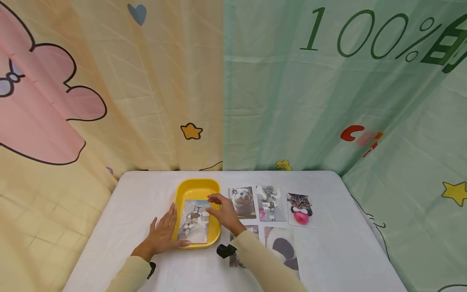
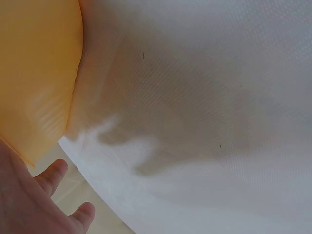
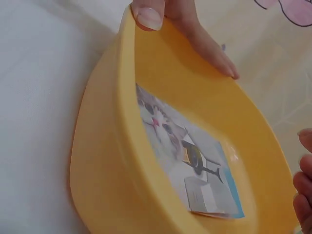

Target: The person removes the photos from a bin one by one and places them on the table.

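A yellow plastic tray (image 1: pixel 197 184) stands on the white table, left of centre. A photo card with a cat on it (image 3: pixel 195 158) lies flat inside. My left hand (image 1: pixel 160 235) rests along the tray's left rim, fingers straight, with the thumb at the near rim; part of this hand (image 2: pixel 29 200) shows beside the tray's wall (image 2: pixel 39 73) in the left wrist view. Over the tray's right side hovers my right hand (image 1: pixel 225 213), its fingers loosely bent and nothing visible between them. Some of its fingers (image 3: pixel 304 183) appear at the right wrist view's edge.
Right of the tray lie several photo cards: a hamster card (image 1: pixel 242 202), a grey-and-white animal card (image 1: pixel 270 205) and a tabby cat card (image 1: pixel 300 211). Nearer are a grey-and-white card (image 1: pixel 284 247) and one partly covered by the right arm. Printed curtains (image 1: pixel 226 101) hang behind the table.
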### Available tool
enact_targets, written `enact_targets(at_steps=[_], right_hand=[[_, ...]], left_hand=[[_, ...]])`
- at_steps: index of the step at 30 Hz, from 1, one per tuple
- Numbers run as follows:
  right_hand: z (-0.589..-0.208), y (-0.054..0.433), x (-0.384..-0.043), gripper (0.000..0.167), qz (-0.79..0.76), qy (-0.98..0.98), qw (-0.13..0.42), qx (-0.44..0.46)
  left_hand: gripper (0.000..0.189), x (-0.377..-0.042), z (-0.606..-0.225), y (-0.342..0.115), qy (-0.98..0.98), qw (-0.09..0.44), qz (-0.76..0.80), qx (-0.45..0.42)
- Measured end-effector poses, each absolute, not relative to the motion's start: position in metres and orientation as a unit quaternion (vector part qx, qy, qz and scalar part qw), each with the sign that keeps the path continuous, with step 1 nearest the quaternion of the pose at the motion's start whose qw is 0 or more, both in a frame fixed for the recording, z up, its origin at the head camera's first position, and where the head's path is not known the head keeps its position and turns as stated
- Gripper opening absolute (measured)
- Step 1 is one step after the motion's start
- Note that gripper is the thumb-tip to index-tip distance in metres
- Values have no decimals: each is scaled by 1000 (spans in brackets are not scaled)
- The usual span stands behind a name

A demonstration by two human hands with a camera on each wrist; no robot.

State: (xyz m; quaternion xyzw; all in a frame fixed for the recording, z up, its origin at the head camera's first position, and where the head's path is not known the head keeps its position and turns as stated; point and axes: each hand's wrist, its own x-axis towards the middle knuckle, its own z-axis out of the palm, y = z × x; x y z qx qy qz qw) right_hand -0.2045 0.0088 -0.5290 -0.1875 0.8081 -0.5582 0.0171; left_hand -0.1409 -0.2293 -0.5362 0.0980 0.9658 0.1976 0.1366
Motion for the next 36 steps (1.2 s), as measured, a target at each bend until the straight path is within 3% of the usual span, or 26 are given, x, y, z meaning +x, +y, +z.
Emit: enact_targets(at_steps=[13, 20, 26, 36], right_hand=[[-537, -37, -217, 37, -587, 797, 66, -124], [-546, -48, -215, 36, -573, 814, 65, -72], [-556, -54, -211, 32, -534, 844, 28, -47], [-564, -60, -212, 43, -496, 868, 34, -4]], left_hand=[[129, -138, -535, -226, 967, 132, 193, 103], [129, -137, -536, -227, 966, 119, 202, 109], [126, -137, -545, -228, 965, 92, 215, 119], [128, -136, -543, -230, 964, 65, 222, 133]])
